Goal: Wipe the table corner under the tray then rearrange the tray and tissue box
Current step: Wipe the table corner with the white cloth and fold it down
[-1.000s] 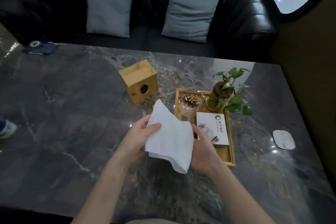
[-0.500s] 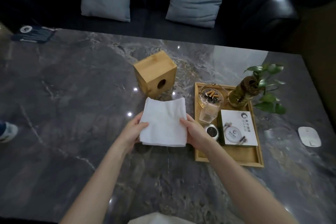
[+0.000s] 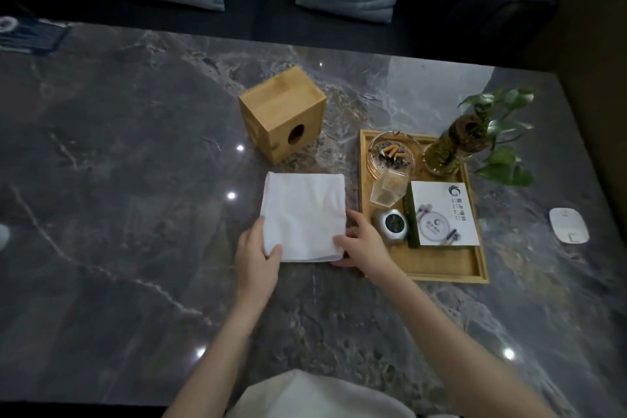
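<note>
Both hands are pinning the cloth (image 3: pixel 303 217) flat on the table (image 3: pixel 135 214): left hand (image 3: pixel 256 256) pinching its near-left corner, right hand (image 3: pixel 364 244) gripping the near-right, fingers possibly tucked under. The tray (image 3: pixel 441 268) is sitting just right, the box (image 3: pixel 281 112) lying behind.

Cloth (image 3: pixel 303 215) left of tray (image 3: pixel 441 268), before tissue box (image 3: pixel 282 114).
</note>
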